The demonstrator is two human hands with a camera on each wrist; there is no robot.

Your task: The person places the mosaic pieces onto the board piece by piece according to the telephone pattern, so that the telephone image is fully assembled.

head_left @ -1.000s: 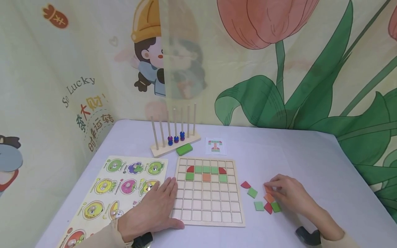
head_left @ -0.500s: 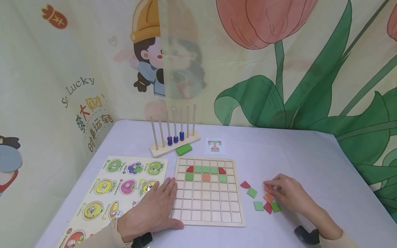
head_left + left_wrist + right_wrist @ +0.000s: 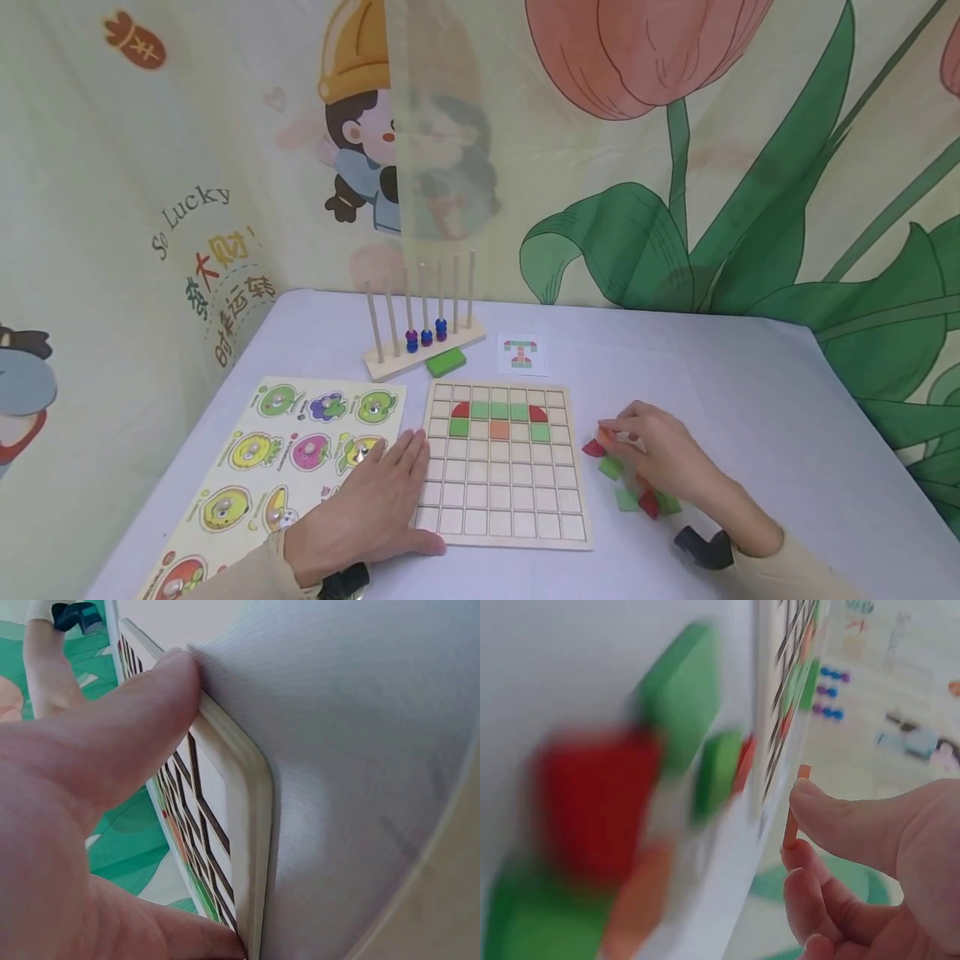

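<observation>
Eight thin tiles sit in the cells of a square pale-wood grid board (image 3: 521, 500): in its second row three green squares between two red quarter-rounds, and in its third row two green squares with one orange square between them. Taking that board as the clock's centre, a cream board printed with colourful fruit shapes (image 3: 262, 477) lies at nine o'clock, partly under the left hand (image 3: 367, 517), whose straight fingers are close together along the grid's edge at eight o'clock, the thumb spread apart and touching its near corner. At three o'clock the right hand (image 3: 667, 450) pinches a thin orange square tile (image 3: 791, 829) between thumb and fingertip, above the loose tiles: two red, three green (image 3: 627, 499) and one orange, partly hidden beneath the hand. A pale-wood stand with seven upright rods (image 3: 386, 367) is at eleven o'clock, blue and purple beads threaded on three of them; a bright green rectangular block (image 3: 446, 362) lies just beside its base. Near twelve lies a white card with a coloured T-shaped pattern (image 3: 521, 354). Everything rests on a smooth white tabletop (image 3: 712, 367), backed by a cream curtain (image 3: 592, 150) printed with a cartoon figure at eleven and a large pink tulip at one.
</observation>
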